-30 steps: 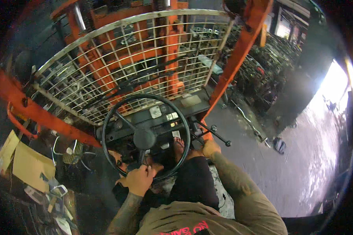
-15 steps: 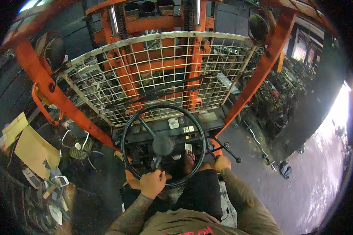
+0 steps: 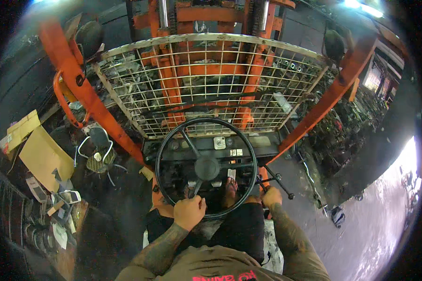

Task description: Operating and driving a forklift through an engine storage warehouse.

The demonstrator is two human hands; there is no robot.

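A black steering wheel point(image 3: 207, 168) stands before me on an orange forklift. My left hand point(image 3: 190, 211) is closed at the wheel's lower left, fingers wrapped round its rim by the lower spoke. Low on the right, my right hand point(image 3: 271, 196) is closed round a lever beside the seat; most of that lever is hidden under the fingers. Just ahead of it, black-knobbed levers point(image 3: 279, 177) stick out to the right of the wheel. Below the dashboard point(image 3: 199, 153), my bare foot point(image 3: 230, 191) rests by a pale pedal.
A pale wire-mesh guard point(image 3: 206, 84) spans the front, with the orange mast point(image 3: 251, 89) behind it. Orange posts point(image 3: 96, 110) rise on both sides. Left are a chair point(image 3: 100, 154) and cardboard point(image 3: 47, 157); scrap parts point(image 3: 335, 126) are heaped at the right, beside grey floor point(image 3: 309, 234).
The view has turned slightly, so the wheel, guard and mast sit farther right in the picture. Both hands keep their places on the wheel and the lever.
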